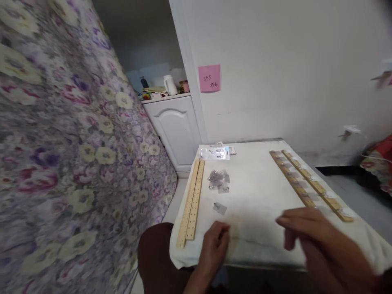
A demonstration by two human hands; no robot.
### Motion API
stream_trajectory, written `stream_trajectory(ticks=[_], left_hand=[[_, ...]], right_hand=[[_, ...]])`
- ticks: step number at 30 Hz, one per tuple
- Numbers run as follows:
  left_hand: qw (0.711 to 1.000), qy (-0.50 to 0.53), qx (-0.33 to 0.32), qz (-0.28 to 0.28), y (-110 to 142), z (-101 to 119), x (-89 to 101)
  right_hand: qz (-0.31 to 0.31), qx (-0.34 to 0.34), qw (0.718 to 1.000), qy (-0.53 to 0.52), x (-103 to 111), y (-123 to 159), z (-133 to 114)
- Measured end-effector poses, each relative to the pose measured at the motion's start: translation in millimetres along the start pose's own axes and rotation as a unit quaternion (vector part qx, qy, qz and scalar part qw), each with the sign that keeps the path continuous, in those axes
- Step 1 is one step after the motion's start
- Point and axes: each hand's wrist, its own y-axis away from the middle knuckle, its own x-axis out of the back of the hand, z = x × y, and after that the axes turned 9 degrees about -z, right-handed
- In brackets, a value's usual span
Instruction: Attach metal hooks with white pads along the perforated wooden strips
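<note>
My left hand (216,245) rests on the near edge of a white cloth-covered table (257,192), fingers curled, just below a small clear packet (219,208). My right hand (306,232) hovers over the table's front right, smeared by motion, fingers stretched leftward. A small pile of clear packets with dark bits (218,180) lies ahead of the left hand. Two perforated wooden strips (191,202) lie side by side at the table's left edge. Two more wooden strips (309,184), with small packets set along them, lie at the right.
A flat plastic pack (214,152) lies at the table's far left. A pink note (209,78) is stuck on the white wall. A floral-covered mattress (70,147) leans at the left. A white cabinet (176,126) with a jug stands behind.
</note>
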Motion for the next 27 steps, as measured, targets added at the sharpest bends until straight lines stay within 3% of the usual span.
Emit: stream_trajectory(ticks=[4,8,12,21,27], left_hand=[[0.977,-0.154,0.093,0.111,9,-22,44.9],[0.951,-0.236,0.136,0.148,22,-37,66.0],[0.916,-0.348,0.170,0.106,35,-34,64.4],[0.923,-0.362,0.118,-0.059,38,-39,87.2],[0.922,-0.370,0.090,-0.075,36,-38,87.2]], right_hand=[[-0.076,-0.085,0.993,-0.042,-58,27,49],[-0.109,-0.137,0.984,-0.042,-91,79,93],[-0.123,-0.144,0.982,-0.018,-97,100,112],[-0.129,-0.110,0.985,0.013,-99,101,116],[-0.121,-0.114,0.986,0.017,-100,101,118]])
